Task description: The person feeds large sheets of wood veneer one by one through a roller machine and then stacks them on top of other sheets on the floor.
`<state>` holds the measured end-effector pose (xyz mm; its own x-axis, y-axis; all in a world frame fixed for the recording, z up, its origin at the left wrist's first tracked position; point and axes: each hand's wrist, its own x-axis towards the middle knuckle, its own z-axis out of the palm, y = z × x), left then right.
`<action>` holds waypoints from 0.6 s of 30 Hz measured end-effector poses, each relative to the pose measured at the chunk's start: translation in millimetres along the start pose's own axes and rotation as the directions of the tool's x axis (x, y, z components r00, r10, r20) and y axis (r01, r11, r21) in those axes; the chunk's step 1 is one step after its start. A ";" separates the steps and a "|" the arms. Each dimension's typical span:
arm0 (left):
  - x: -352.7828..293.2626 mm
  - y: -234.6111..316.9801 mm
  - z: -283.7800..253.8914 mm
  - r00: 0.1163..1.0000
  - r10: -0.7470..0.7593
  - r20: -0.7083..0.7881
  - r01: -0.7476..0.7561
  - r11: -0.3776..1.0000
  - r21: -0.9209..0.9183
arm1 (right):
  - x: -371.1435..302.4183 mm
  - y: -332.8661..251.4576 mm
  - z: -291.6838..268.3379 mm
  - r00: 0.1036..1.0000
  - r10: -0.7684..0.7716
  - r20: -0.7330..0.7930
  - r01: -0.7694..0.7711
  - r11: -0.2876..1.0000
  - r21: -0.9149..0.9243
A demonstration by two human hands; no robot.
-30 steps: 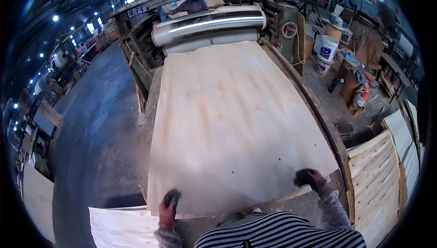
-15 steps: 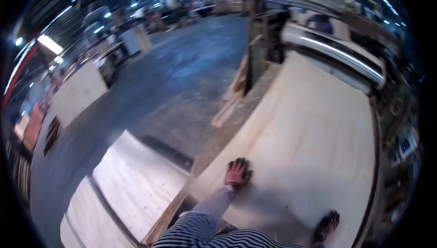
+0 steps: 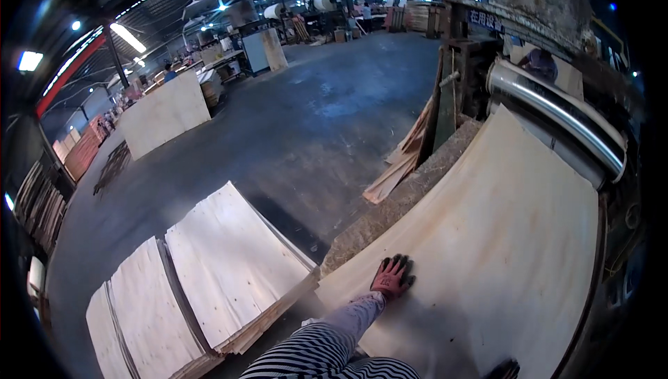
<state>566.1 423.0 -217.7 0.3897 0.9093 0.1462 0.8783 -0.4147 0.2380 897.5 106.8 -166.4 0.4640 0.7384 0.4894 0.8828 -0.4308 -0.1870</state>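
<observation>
A wide, pale wood veneer sheet point(image 3: 501, 219) lies on the machine's table, its far end close to a shiny metal roller point(image 3: 563, 118). My left hand point(image 3: 394, 278), in a red glove with dark fingertips, rests flat near the sheet's left edge, fingers spread. At the bottom of the picture my right hand point(image 3: 506, 369) shows only in part; its dark gloved fingers are stretched out over the sheet's near area. Neither hand grips anything. Whether the sheet's far edge touches the roller I cannot tell.
Stacks of veneer point(image 3: 236, 261) stand low on my left. Wood strips point(image 3: 398, 170) lean by the machine frame point(image 3: 473, 66). A person point(image 3: 541, 65) is beyond the roller. A large upright board point(image 3: 165, 115) stands across the grey floor point(image 3: 313, 115).
The view has swung, so the scene sits further right and lower in the picture. My right hand is now mostly cut off by the lower edge; my left stays flat on the sheet.
</observation>
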 end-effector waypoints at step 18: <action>-11.6 -96.7 27.4 0.996 -0.018 -0.087 -0.077 0.305 -0.949 | -41.3 84.1 73.3 0.971 0.204 0.123 -0.208 0.978 0.022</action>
<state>484.2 453.5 -268.7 0.3479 0.9102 0.2246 -0.0250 -0.2305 0.9728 958.0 78.1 -264.8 0.6396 0.6929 0.3328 0.7684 -0.5637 -0.3031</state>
